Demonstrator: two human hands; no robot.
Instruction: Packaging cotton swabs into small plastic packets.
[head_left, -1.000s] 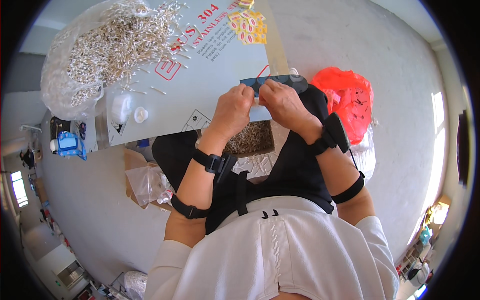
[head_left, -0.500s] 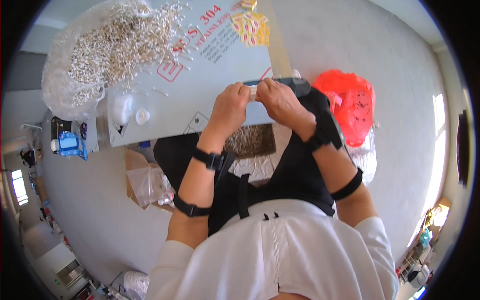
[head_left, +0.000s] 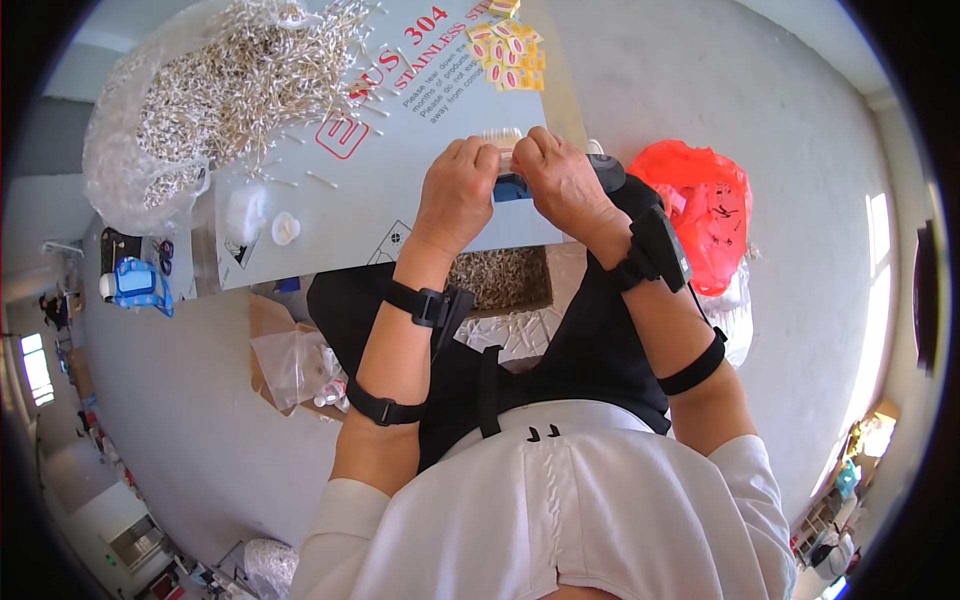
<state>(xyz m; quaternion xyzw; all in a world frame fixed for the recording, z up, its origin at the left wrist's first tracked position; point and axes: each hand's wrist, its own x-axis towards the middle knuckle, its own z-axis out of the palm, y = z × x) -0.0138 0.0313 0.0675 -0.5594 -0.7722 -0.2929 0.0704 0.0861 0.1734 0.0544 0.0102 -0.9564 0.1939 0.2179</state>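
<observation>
Above the near right part of the table, my left hand (head_left: 460, 192) and my right hand (head_left: 560, 182) come close together, fingers bent in a pinch. Between them they grip a small clear pack of what look like cotton swabs (head_left: 501, 136); its lower part is hidden by my fingers. Just under it lies a dark blue item (head_left: 512, 188), mostly covered by my hands. Loose cotton swabs (head_left: 250, 85) spill in a large heap from a clear plastic bag (head_left: 115, 170) at the far left of the table.
Small yellow printed cards (head_left: 510, 58) lie at the table's far right. At left are a white round lid (head_left: 286, 229), a white plastic piece (head_left: 245, 213), scissors (head_left: 164, 257) and a blue pouch (head_left: 138, 284). A box of swabs (head_left: 502, 280) sits between my legs, a red bag (head_left: 705, 215) to the right.
Both hands have moved slightly up and away from me with the pack. More of its clear, ridged face now shows above my fingers, and the blue item is visible beneath.
</observation>
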